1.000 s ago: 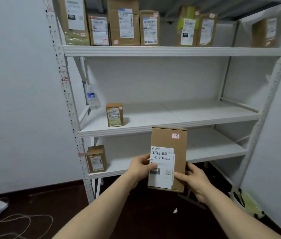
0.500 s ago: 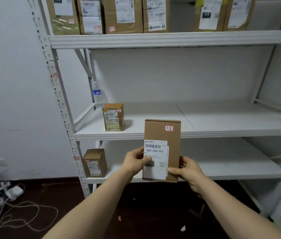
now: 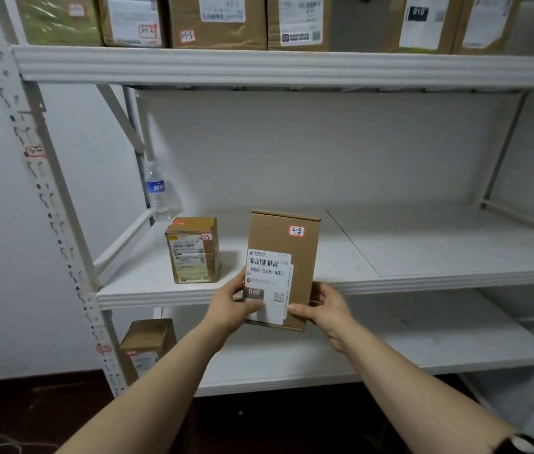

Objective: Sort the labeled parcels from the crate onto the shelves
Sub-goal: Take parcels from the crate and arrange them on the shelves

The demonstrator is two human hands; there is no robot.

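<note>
Tall brown cardboard parcel (image 3: 287, 244) is held upright in front of the middle white metal shelf (image 3: 423, 283), with its lower end below the shelf's front edge and its upper part overlapping the shelf board. Compared with half a second earlier, the parcel sits higher against this shelf, and the shelving fills more of the view. The left hand (image 3: 233, 304) grips the lower left edge, thumb pressed on the white shipping label (image 3: 269, 273) marked 060-06B-A05. The right hand (image 3: 321, 306) grips the lower right corner, thumb on the front face. The remaining fingers of both hands pass behind the parcel and are hidden. Contact between parcel and shelf edge cannot be determined. A small brown taped box (image 3: 193, 250) stands on the same shelf just left of the parcel, apart from it. A clear plastic water bottle (image 3: 157, 191) stands at the rear left corner. The row of labelled boxes (image 3: 216, 24) on the top shelf is cut off by the upper frame edge. Bare white board extends from the parcel to the right post.
</note>
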